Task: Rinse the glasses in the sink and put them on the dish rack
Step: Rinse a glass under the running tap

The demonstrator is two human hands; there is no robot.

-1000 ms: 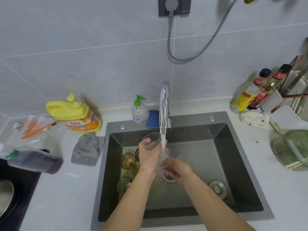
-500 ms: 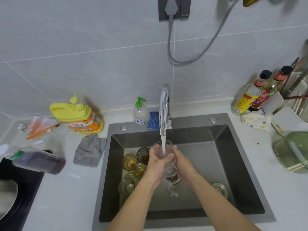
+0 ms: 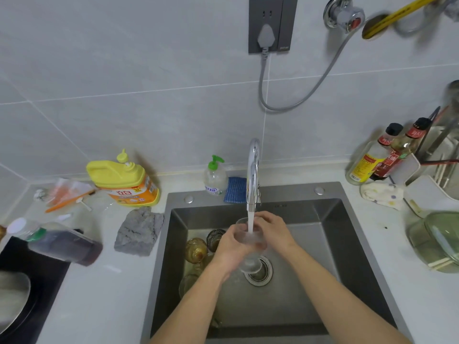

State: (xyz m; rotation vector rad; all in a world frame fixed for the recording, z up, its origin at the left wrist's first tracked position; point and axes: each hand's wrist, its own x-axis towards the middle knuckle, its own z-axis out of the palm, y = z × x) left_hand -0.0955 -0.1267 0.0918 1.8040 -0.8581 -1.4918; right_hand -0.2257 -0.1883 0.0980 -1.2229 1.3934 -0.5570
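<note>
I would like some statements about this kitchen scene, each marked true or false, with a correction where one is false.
1. Water from the faucet falls on the clear glass. True.
2. Only one hand holds the clear glass. False: the left hand and the right hand both hold it.
3. The brown glasses are in the right side of the sink. False: they are in its left side.
4. A yellow bottle stands on the counter, left of the sink. True.
</note>
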